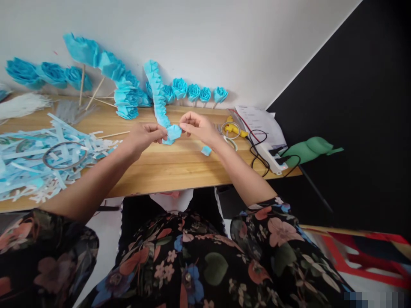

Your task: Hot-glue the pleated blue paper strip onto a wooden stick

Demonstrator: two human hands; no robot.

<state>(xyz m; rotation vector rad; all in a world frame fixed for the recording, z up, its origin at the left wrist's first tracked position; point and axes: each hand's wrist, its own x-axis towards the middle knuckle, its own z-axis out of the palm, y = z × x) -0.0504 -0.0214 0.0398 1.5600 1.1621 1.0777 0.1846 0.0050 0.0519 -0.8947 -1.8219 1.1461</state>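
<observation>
Between my two hands, over the middle of the table, is a small light-blue crepe paper petal [174,133]. My left hand [148,136] pinches its left edge, and my right hand [199,128] pinches its upper right edge. Just behind, a long stack of folded blue paper petals [156,92] runs up toward the wall, its lower end close to my left fingertips. Another small blue paper piece [206,150] lies on the wood below my right wrist. Whether the held petal is a single layer I cannot tell.
Several blue paper roses [193,92] on sticks line the wall, with larger ones [81,49] to the left. Paper strips [35,160] heap up at left. A yellow glue gun [236,128], tape rings, a power strip [271,159] and printed sheets [261,124] lie at right.
</observation>
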